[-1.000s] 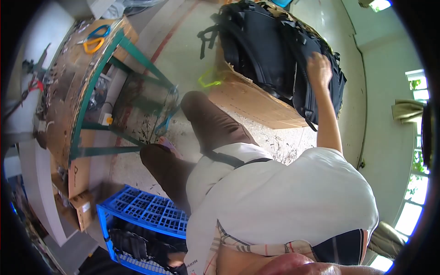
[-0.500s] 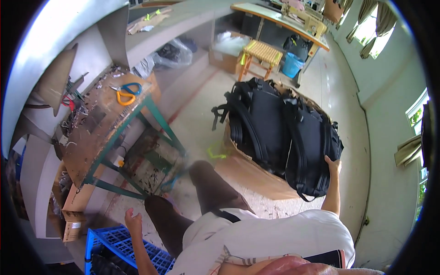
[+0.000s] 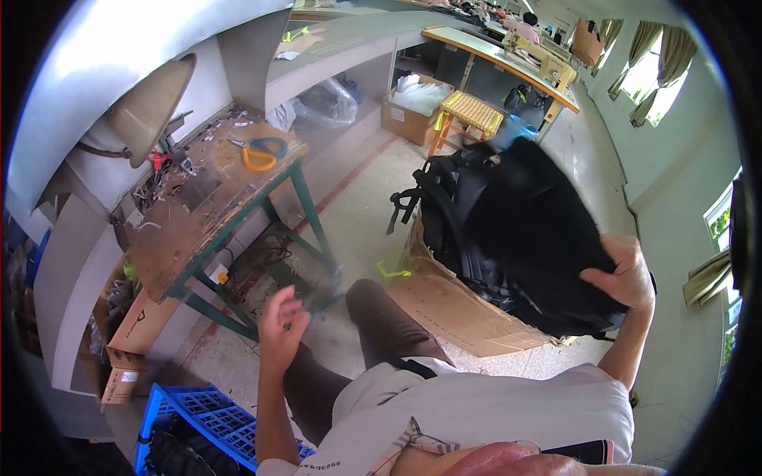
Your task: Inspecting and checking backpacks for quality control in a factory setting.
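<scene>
My right hand (image 3: 627,276) grips a black backpack (image 3: 544,226) by its near right edge, thumb on top. The backpack is tilted and slightly blurred, above a torn-edged cardboard box (image 3: 468,317) on the floor. Another black backpack (image 3: 446,218) with dangling straps stays in the box at the left, partly covered by the held one. My left hand (image 3: 283,324) hangs in the air between the work table and my knees. Its fingers are loosely bent and apart, with nothing in them.
To the left stands a worn work table (image 3: 198,202) with green legs, bearing scissors (image 3: 262,153) and scraps. A blue plastic crate (image 3: 210,408) sits at the lower left. Beyond the box are a woven stool (image 3: 474,113) and a sewing machine (image 3: 540,65).
My right hand has raised the right backpack and swung it up and leftward over the other one. My left hand has come up and to the right. The view has shifted slightly.
</scene>
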`<state>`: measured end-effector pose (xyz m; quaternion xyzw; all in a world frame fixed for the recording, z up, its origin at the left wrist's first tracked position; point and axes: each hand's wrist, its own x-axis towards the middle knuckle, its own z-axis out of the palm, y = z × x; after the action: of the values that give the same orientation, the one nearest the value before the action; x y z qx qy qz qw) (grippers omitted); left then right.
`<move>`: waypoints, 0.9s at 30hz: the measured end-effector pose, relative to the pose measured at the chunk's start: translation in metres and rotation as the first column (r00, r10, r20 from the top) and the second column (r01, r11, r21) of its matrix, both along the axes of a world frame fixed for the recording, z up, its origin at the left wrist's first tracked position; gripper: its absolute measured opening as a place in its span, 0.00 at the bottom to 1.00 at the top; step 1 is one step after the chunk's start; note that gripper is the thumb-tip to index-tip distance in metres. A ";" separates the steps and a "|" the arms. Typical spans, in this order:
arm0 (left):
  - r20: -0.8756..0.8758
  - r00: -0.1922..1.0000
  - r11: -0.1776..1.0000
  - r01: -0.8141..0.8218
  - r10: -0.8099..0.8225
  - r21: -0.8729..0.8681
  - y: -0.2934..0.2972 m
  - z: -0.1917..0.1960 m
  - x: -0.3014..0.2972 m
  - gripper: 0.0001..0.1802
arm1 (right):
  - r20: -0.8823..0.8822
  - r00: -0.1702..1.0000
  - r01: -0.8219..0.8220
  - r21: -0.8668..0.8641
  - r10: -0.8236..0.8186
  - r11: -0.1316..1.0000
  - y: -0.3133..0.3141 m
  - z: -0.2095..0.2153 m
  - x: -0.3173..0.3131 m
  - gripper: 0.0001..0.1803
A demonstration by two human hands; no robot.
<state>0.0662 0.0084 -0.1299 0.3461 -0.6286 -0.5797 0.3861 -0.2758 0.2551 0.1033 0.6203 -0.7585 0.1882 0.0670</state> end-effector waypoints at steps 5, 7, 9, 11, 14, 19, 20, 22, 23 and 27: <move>-0.113 0.953 0.918 0.232 -0.281 -0.322 -0.006 0.082 -0.022 0.49 | 0.083 0.720 -0.689 0.211 0.689 0.694 -0.082 0.005 0.070 0.18; -0.243 0.949 0.975 0.172 -0.203 -0.144 -0.006 0.057 0.008 0.52 | 0.153 0.559 -0.827 0.180 0.815 0.533 -0.115 0.004 0.102 0.17; -0.379 0.917 0.992 0.128 -0.122 -0.010 -0.005 0.035 0.046 0.54 | 0.158 0.454 -0.890 0.119 0.877 0.439 -0.146 -0.009 0.123 0.16; -0.489 0.872 0.998 0.017 0.014 0.058 0.015 0.016 0.082 0.48 | 0.172 0.435 -0.899 0.136 0.884 0.416 -0.171 -0.017 0.148 0.15; -0.621 0.681 0.915 -0.202 0.387 0.349 0.053 -0.006 0.119 0.37 | 0.181 0.373 -0.928 0.078 0.910 0.365 -0.202 -0.033 0.172 0.16; -0.744 0.451 0.861 -0.379 0.493 0.340 0.066 -0.014 0.176 0.26 | 0.411 0.351 -0.934 0.096 0.841 0.343 -0.234 -0.046 0.201 0.20; -0.740 0.446 0.853 -0.393 0.504 0.345 0.066 -0.016 0.187 0.26 | 0.418 0.338 -0.940 0.096 0.843 0.329 -0.241 -0.048 0.198 0.20; -0.678 0.488 0.732 -0.673 0.550 0.109 0.062 -0.001 0.200 0.21 | 0.541 0.232 -0.930 -0.121 0.808 0.348 -0.257 -0.063 0.189 0.31; -0.219 0.411 0.373 -0.907 0.885 -0.195 0.061 0.003 0.209 0.18 | 0.626 0.289 -0.918 -0.034 0.724 0.396 -0.264 -0.073 0.181 0.37; -0.220 0.311 0.346 -0.927 0.925 0.144 0.031 0.027 0.237 0.23 | 0.978 -0.019 -0.796 -0.140 0.208 0.589 -0.276 -0.126 0.150 0.31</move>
<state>0.3034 0.0389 -0.1028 0.5610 -0.2624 -0.2916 0.7289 -0.1254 -0.0206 -0.0225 0.6002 -0.3472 0.3380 -0.6364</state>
